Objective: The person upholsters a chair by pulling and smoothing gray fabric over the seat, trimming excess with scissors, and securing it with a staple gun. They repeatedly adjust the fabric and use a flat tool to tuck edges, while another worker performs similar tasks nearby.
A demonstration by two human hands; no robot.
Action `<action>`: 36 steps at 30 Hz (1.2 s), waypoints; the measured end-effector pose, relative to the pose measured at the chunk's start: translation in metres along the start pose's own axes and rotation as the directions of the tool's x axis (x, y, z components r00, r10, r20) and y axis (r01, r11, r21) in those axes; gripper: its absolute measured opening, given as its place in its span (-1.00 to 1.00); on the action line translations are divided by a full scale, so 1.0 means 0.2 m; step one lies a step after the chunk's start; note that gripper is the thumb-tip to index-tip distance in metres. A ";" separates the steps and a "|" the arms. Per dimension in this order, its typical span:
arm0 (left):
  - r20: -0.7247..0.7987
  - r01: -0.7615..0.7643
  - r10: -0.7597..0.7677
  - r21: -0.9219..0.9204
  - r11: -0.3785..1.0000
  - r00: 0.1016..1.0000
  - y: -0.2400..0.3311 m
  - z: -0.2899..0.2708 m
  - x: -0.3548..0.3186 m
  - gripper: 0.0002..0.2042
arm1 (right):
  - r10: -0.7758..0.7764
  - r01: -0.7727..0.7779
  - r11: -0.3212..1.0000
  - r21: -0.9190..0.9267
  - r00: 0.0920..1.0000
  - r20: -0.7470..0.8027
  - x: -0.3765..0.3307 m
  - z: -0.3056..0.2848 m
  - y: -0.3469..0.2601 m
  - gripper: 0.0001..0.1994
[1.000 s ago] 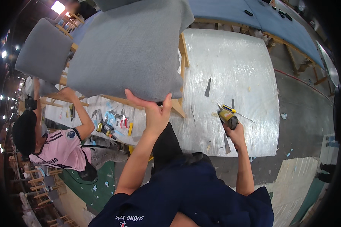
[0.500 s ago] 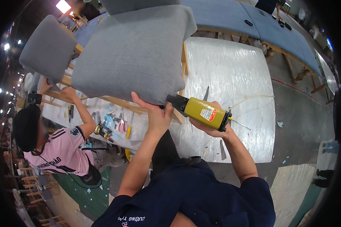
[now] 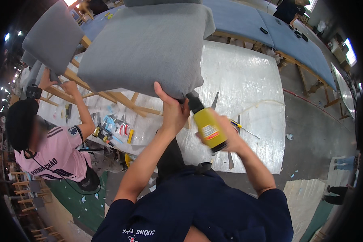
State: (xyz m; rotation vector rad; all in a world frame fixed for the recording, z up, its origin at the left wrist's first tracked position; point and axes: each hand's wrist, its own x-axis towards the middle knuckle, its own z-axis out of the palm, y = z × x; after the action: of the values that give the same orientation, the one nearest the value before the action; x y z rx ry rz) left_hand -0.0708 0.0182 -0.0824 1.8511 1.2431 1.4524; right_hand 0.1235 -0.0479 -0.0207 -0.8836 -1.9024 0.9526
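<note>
A grey upholstered chair seat [image 3: 143,50] on a wooden frame stands in front of me. My left hand [image 3: 173,113] grips the fabric at the seat's near right corner, thumb up against its front face and fingers curled beneath the edge. In my right hand [image 3: 228,131] is a yellow-green staple gun [image 3: 209,128] with a black nose. That nose points up to the left and meets, or nearly meets, the same corner close to my left fingers. The exact contact there is hidden.
A plastic-wrapped table [image 3: 246,72] lies under the chair, with a screwdriver [image 3: 246,128], red-handled scissors [image 3: 124,129] and scraps on it. At left a co-worker in a pink shirt [image 3: 58,155] handles another grey chair [image 3: 54,36]. Blue-topped tables [image 3: 246,20] stand beyond.
The staple gun has swung from nearly level to a steeper tilt, its rear end lower and nearer me. My left hand stays on the corner; the view has shifted slightly.
</note>
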 end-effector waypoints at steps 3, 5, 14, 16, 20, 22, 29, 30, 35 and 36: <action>-0.064 -0.076 0.072 -0.076 0.994 0.995 -0.01 0.03 0.03 0.04 | 0.159 -0.151 0.982 0.115 0.985 -0.072 -0.07 0.26 -0.10 -0.46; -0.094 -0.182 0.179 -0.026 0.983 0.979 -0.05 0.05 0.03 0.04 | 0.190 -0.155 0.976 0.153 0.950 -0.248 -0.08 0.43 -0.19 -0.47; -0.192 -0.370 0.350 -0.078 0.926 0.917 -0.39 0.20 0.00 0.11 | 0.204 -0.142 0.978 0.151 0.791 -0.577 0.05 0.67 -0.33 -0.48; -0.217 -0.042 -0.113 -0.601 0.798 0.969 -0.49 0.26 -0.01 0.10 | 0.222 -0.161 0.975 0.156 0.795 -0.565 0.04 0.69 -0.32 -0.48; 0.557 0.502 -0.575 -0.821 -0.272 0.599 -0.64 0.21 -0.02 -0.11 | 0.259 -0.201 0.966 0.164 0.774 -0.577 0.07 0.72 -0.33 -0.49; 0.650 0.600 -0.502 -0.747 -0.286 0.571 -0.52 0.15 0.00 -0.25 | 0.263 -0.199 0.965 0.173 0.759 -0.596 0.09 0.71 -0.32 -0.49; 0.044 0.152 -0.192 -0.790 0.593 0.980 -0.27 0.08 0.05 -0.40 | 0.253 -0.250 0.965 0.080 0.801 -0.542 0.12 0.68 -0.30 -0.60; -0.106 -0.066 0.006 -0.579 0.813 0.994 -0.31 0.11 0.03 -0.33 | 0.246 -0.255 0.965 0.056 0.816 -0.524 0.12 0.67 -0.31 -0.62; -0.024 -0.280 0.287 0.155 0.947 0.957 -0.16 -0.10 -0.04 -0.07 | 0.219 -0.338 0.927 -0.162 0.839 -0.498 -0.29 0.55 0.06 -0.49; 0.024 -0.313 0.316 0.243 0.918 0.948 -0.21 -0.13 -0.09 -0.06 | 0.335 -0.434 0.896 -0.092 0.798 -0.500 -0.43 0.55 0.23 -0.46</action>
State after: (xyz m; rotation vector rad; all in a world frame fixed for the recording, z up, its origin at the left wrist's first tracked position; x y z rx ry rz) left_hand -0.1113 0.0189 -0.1155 2.2970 1.2183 1.5339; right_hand 0.0745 -0.1293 -0.1330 -1.5235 -1.4289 0.6845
